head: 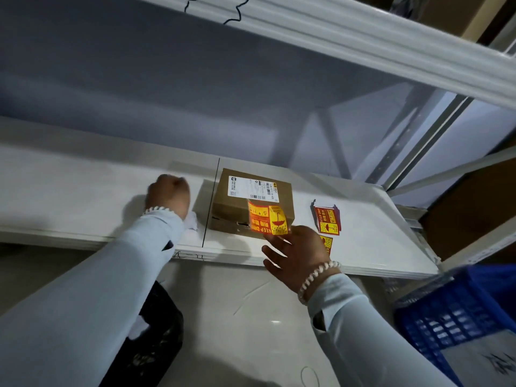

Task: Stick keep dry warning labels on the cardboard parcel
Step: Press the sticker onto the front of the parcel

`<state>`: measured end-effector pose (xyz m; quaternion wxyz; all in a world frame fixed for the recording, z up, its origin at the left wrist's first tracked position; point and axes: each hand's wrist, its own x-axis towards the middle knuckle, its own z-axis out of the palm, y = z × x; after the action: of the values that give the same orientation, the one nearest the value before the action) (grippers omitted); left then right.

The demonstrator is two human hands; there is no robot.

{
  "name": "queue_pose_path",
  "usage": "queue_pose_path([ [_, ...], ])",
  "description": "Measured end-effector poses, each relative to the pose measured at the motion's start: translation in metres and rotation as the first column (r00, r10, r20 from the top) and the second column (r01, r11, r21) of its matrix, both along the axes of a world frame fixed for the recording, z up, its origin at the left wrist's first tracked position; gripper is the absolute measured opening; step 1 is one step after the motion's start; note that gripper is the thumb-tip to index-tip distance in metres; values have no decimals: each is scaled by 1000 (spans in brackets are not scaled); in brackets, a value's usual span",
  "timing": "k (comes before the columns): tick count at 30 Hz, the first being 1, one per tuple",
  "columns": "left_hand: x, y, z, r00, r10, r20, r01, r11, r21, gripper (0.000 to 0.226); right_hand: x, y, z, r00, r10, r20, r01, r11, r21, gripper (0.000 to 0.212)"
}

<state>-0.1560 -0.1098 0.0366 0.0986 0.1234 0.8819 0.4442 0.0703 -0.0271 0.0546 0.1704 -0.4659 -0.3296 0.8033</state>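
Observation:
A small cardboard parcel [245, 202] with a white shipping label on top sits on the white shelf [363, 247]. My right hand [296, 252] pinches the lower edge of a red and yellow keep dry label [266, 220], which hangs over the parcel's front right corner. My left hand [169, 195] is curled into a fist on the shelf just left of the parcel, with a bit of white paper [191, 223] showing under the wrist. More keep dry labels [326, 220] lie on the shelf to the right of the parcel.
An upper shelf beam [363, 37] runs overhead. A blue plastic crate [458, 317] stands at the lower right. A black bin with a bag [156, 339] sits below the shelf under my left arm. Pale floor lies between them.

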Motion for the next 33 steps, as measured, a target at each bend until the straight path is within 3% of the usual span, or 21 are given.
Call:
queue_pose_path([
  [2, 23, 7, 15, 975, -219, 39, 202, 945, 257, 33, -3, -3, 0, 986, 51, 159, -73, 988, 137, 18],
  [4, 46, 12, 25, 899, -429, 84, 367, 846, 387, 33, -6, -5, -2, 950, 62, 306, -165, 933, 321, 11],
  [6, 66, 17, 30, 788, -611, 83, 552, 759, 347, 31, -6, -6, -3, 911, 37, 410, -263, 817, 512, 11],
  [8, 80, 22, 31, 676, -731, 91, 690, 672, 270, 37, -4, -8, -2, 853, 3, 523, -418, 604, 678, 14],
  [10, 86, 26, 26, 595, -800, 82, 781, 599, 175, 39, -1, -9, 1, 786, -42, 617, -558, 380, 738, 22],
  [12, 89, 29, 21, 580, -812, 60, 808, 583, 87, 29, 0, -9, 4, 766, -73, 638, -597, 287, 749, 25],
  [15, 87, 31, 18, 613, -790, 12, 790, 613, -10, 20, 1, -3, 2, 796, -83, 600, -540, 353, 764, 38],
  [18, 82, 32, 15, 695, -718, 34, 707, 691, 151, 9, -5, 3, -8, 834, -80, 546, -441, 499, 746, 58],
  [20, 81, 33, 14, 752, -648, 119, 599, 748, 286, 10, -10, 8, -17, 835, -85, 544, -400, 586, 705, 50],
  [22, 78, 32, 13, 771, -610, 182, 546, 781, 304, 10, -12, 14, -23, 848, -77, 525, -359, 645, 675, 28],
  [25, 68, 31, 2, 796, -576, 186, 541, 815, 209, 14, -15, 22, -29, 886, -136, 444, -227, 708, 669, 13],
  [27, 63, 29, -7, 822, -550, 149, 539, 835, 110, 15, -21, 27, -34, 897, -183, 402, -148, 733, 664, 17],
  [30, 57, 29, -20, 851, -517, 93, 518, 855, 12, 20, -32, 30, -42, 915, -198, 352, -96, 740, 666, 19],
  [33, 53, 27, -25, 853, -520, -39, 512, 850, -123, 15, -38, 35, -52, 917, -198, 347, -108, 715, 691, 7],
])
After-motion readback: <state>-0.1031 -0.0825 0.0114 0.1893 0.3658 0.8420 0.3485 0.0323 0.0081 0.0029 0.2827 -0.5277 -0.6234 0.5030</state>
